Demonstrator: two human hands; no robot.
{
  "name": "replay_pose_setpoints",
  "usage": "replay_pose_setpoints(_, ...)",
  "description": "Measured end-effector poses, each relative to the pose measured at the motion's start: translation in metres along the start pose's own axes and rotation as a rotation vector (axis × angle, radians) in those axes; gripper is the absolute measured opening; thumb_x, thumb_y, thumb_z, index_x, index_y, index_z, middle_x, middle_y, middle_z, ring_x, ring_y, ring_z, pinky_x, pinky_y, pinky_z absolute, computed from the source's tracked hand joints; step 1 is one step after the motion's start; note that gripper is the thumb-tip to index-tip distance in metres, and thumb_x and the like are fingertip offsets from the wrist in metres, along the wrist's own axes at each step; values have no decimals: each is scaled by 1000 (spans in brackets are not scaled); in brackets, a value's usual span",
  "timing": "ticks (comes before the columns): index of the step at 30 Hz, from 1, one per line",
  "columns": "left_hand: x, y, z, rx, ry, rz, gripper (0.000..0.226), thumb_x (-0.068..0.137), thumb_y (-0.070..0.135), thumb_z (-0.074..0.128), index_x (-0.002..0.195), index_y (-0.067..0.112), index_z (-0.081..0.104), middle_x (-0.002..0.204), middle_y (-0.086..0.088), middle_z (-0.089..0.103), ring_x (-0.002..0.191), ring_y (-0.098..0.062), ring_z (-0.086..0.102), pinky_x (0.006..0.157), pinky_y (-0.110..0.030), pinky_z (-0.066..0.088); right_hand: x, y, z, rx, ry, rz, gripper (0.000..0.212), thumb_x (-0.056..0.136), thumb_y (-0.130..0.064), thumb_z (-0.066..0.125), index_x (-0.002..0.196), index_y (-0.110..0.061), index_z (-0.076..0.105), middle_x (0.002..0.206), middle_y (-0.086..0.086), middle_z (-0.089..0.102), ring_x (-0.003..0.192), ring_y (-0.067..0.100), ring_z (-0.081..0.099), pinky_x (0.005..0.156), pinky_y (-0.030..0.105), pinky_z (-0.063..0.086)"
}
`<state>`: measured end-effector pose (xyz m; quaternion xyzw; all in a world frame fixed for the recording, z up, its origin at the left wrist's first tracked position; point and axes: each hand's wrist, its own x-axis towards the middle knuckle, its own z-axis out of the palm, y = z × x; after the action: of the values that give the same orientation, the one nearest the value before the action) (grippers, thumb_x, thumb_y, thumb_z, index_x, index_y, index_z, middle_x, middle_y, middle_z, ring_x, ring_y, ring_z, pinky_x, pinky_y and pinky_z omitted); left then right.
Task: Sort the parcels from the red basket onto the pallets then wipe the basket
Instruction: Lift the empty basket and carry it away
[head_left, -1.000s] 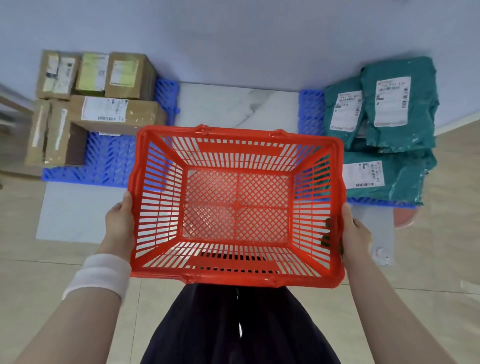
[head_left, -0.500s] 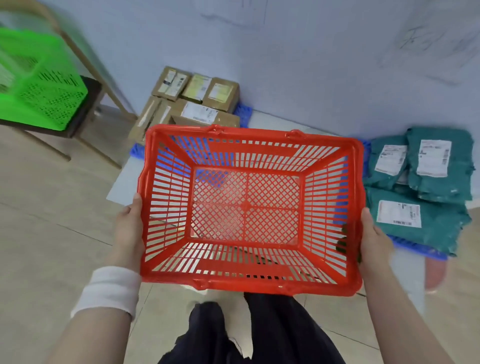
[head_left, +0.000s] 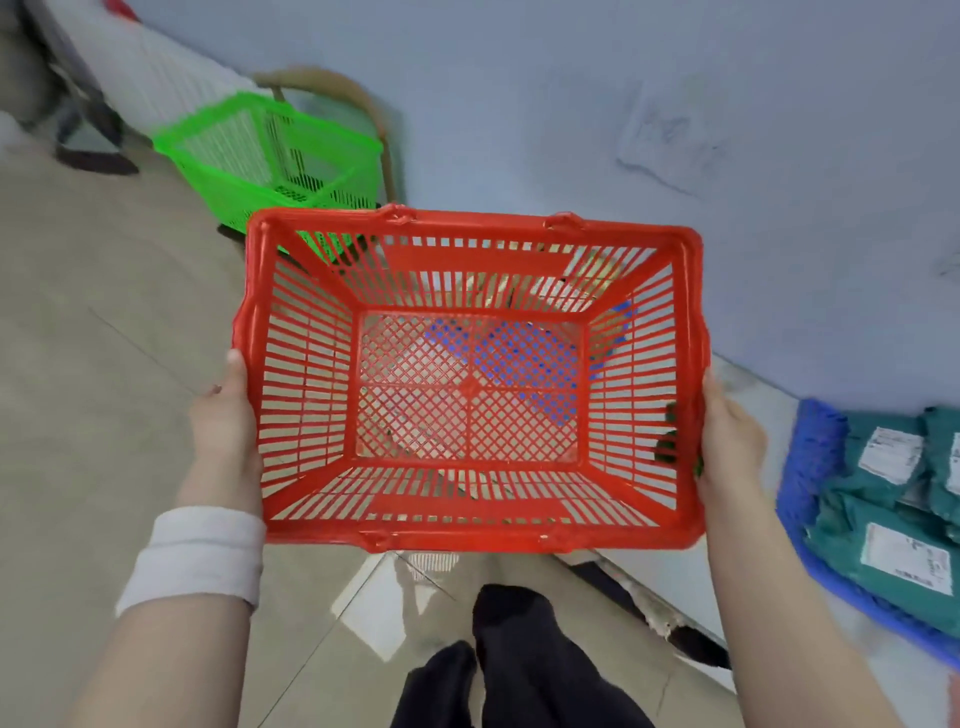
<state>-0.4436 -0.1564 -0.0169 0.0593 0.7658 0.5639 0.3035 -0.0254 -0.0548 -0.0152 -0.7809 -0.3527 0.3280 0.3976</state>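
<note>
The empty red basket (head_left: 467, 228) is gripped by left hand (head_left: 226, 431) and right hand (head_left: 727, 441). It is best steadied before wiping.

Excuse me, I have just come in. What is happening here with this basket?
A person holds the red basket by its two short sides, the left hand on one and the right hand on the other, above the floor. The basket is empty. Green parcels lie on a blue pallet at the right, so the sorting seems done; no wiping is under way. A green basket stands farther off at the left.
</note>
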Motion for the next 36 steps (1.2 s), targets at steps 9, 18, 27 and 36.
replay_pose_setpoints(9, 96, 85, -16, -124, 76, 80, 49, 89, 52, 48, 104, 6, 59, 99, -7, 62, 91, -24, 59, 78, -34, 46, -4, -98, 114, 37, -15, -153, 73, 71, -76, 44, 66, -6, 64, 70, 10, 64, 74, 25, 60, 79, 43, 51)
replay_pose_setpoints(18, 219, 170, -30, -84, 94, 80, 47, 89, 55, 44, 99, 12, 59, 101, -10, 60, 87, -24, 58, 78, -36, 46, -17, -191, 241, 121, -45, -147, 64, 67, -79, 44, 72, -20, 69, 82, 1, 69, 81, 20, 62, 78, 31, 45)
replay_pose_setpoints(27, 377, 254, -67, -33, 103, 135, 49, 91, 51, 44, 103, 6, 60, 89, -6, 56, 72, -19, 53, 70, -29, 41, -72, -266, 390, 175, -25, -78, 72, 55, -85, 47, 73, -19, 69, 94, 5, 70, 87, 23, 64, 86, 41, 50)
replay_pose_setpoints(36, 533, 331, -35, 20, -64, 99, 45, 90, 56, 41, 93, 14, 56, 81, -3, 61, 58, -15, 55, 54, -27, 43, -86, -330, 500, 234, 63, 5, 65, 57, -84, 49, 66, -21, 65, 72, -10, 65, 67, 7, 60, 61, 26, 42)
